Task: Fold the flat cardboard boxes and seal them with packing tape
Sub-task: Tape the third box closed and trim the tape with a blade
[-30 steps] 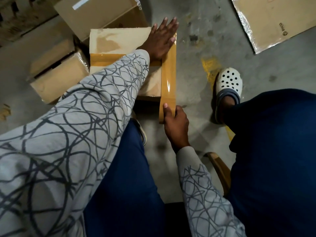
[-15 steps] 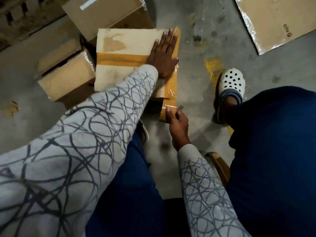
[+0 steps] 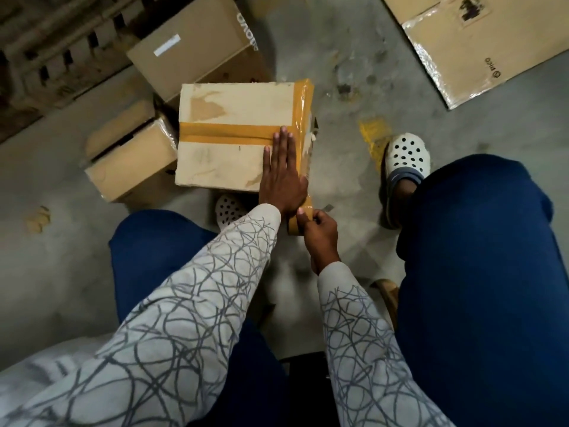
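Straight fingers (image 3: 284, 149) of the left hand (image 3: 281, 180) press flat on the box (image 3: 221, 161), by its right edge; the right hand (image 3: 320, 232) pinches the tape tail (image 3: 292, 226) off the box's near corner. Edge sealing seems underway; next, smooth that tail down the box's near side

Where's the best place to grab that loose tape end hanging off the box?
Pinch the tape tail at its free bottom edge, coming from the near side below the box; it hangs flat off the near edge, where the right hand pinches it.
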Action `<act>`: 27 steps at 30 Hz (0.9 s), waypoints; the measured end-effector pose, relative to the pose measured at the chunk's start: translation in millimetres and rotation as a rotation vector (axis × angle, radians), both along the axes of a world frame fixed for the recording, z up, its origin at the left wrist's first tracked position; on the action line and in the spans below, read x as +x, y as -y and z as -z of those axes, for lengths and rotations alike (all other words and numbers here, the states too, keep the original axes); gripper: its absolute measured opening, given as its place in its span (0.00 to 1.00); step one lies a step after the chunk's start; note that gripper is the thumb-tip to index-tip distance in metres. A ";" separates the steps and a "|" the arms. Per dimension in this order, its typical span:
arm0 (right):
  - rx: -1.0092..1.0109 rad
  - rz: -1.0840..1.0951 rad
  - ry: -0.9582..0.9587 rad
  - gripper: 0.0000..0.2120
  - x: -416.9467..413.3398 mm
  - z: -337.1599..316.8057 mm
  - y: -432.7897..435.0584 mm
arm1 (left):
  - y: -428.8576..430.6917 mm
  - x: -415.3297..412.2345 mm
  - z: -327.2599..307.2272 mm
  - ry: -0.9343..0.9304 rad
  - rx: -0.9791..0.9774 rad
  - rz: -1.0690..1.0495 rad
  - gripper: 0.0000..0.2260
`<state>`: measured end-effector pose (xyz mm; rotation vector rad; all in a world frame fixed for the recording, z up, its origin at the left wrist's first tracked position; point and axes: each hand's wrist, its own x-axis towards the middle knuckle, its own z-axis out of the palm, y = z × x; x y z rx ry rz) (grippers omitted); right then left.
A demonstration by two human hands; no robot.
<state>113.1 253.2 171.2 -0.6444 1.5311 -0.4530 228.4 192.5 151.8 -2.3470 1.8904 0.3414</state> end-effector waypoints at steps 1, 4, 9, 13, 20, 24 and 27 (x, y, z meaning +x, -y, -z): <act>-0.004 0.003 0.005 0.10 -0.1 -0.1 1.0 | 4.6 0.5 0.9 -0.020 -0.003 0.008 0.41; -0.020 -0.035 0.014 0.11 1.9 -0.4 5.5 | 25.4 11.6 4.2 -0.052 -0.011 0.013 0.39; -0.007 -0.036 0.050 0.12 3.7 2.3 8.3 | 75.1 23.7 8.6 -0.001 -0.041 -0.021 0.38; 0.021 -0.019 0.103 0.12 6.5 6.8 4.4 | 117.0 29.1 12.5 -0.002 -0.087 -0.037 0.34; -0.008 0.006 0.104 0.11 8.6 17.6 3.9 | 169.7 41.2 20.0 0.066 -0.190 0.018 0.19; -0.002 0.008 0.115 0.11 8.1 17.6 7.7 | 175.2 33.4 23.9 0.039 -0.206 -0.015 0.15; 0.026 -0.031 0.098 0.11 5.1 10.6 9.2 | 172.1 35.2 13.9 -0.086 -0.151 -0.021 0.17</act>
